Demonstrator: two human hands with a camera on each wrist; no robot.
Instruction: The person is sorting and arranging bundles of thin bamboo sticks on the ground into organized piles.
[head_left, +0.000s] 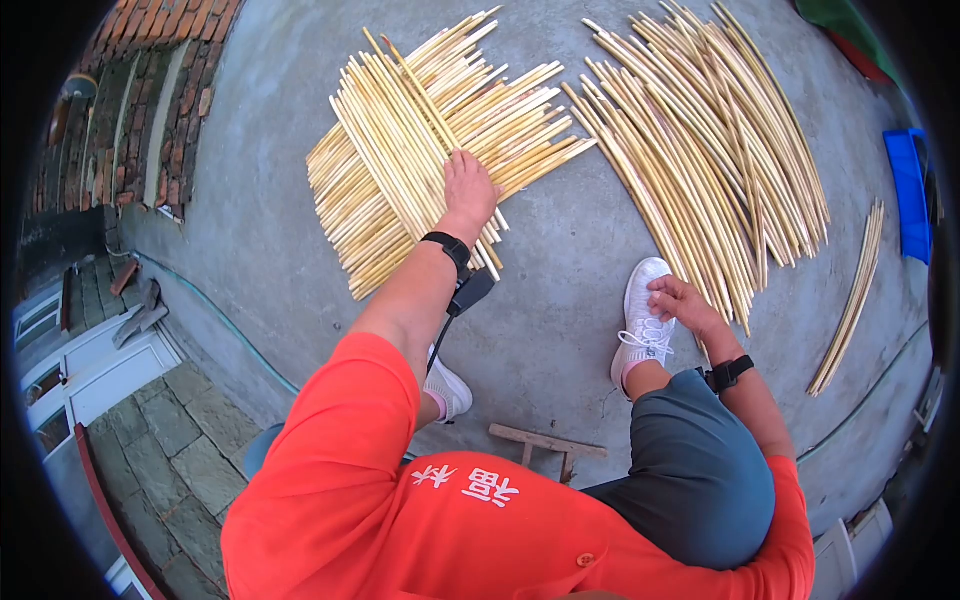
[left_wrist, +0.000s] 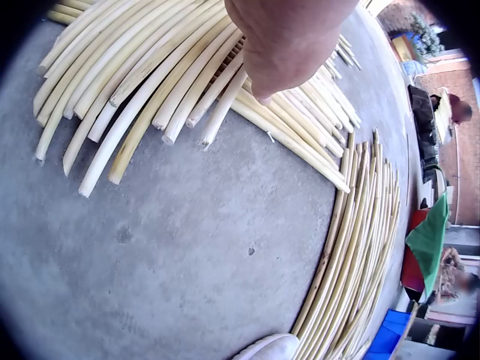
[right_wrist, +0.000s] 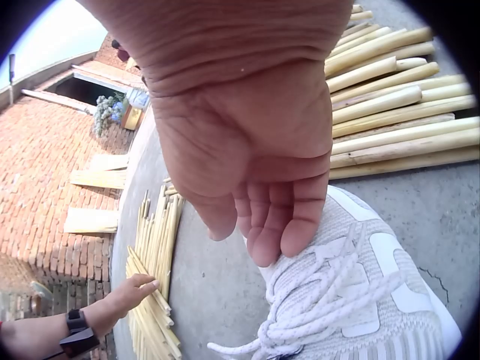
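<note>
My left hand (head_left: 470,190) rests on the right edge of an upper layer of pale peeled sticks (head_left: 385,135). This layer lies crosswise on a second layer of similar sticks (head_left: 530,130). From the left wrist, the stick ends (left_wrist: 97,150) fan out under the hand, which hides its own fingertips. The right wrist view shows the left hand's fingers (right_wrist: 142,283) extended over the sticks. My right hand (head_left: 685,302) hangs with loosely bent fingers over the white laced shoe (right_wrist: 352,277) and holds nothing.
A larger spread of long sticks (head_left: 700,140) lies to the right on the concrete floor (head_left: 560,270). Farther right are a small stick bundle (head_left: 850,300) and a blue container (head_left: 907,195). A low wooden stool (head_left: 545,440) stands beneath me. A hose (head_left: 225,325) runs along the left.
</note>
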